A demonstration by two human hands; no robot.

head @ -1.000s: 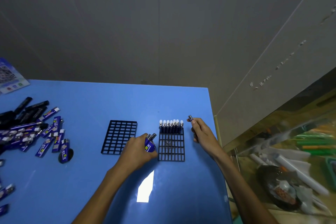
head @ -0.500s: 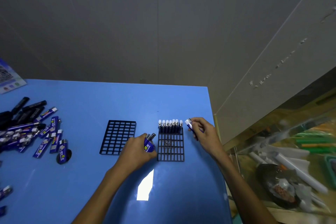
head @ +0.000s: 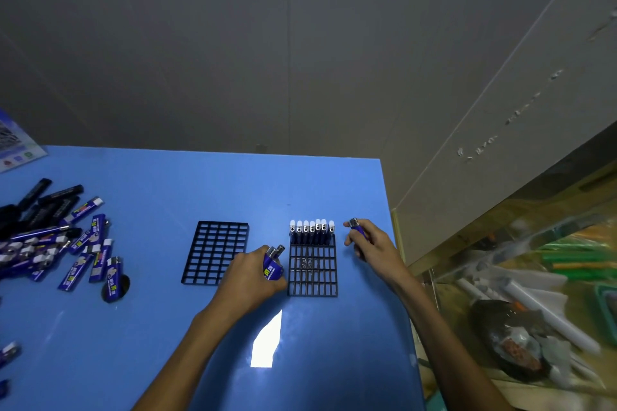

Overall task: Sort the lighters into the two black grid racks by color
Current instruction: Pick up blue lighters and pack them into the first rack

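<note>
Lighters (head: 312,231) filled the right rack's (head: 312,272) far row. Right hand (head: 372,243) pinched one beside it; left hand (head: 251,277) gripped spares. A crooked insertion might topple that row.

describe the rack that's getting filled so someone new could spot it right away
On the blue table lie two black grid racks. The right rack, between the hands, has a row of blue lighters standing along its far edge; the left rack holds none.

— Worn on the arms? 
— Nothing: both forearms bare to the frame's edge, no sleeves visible.
— On the left hand (head: 248,280) and right hand (head: 374,245)? 
— Bare too; no gloves.
</note>
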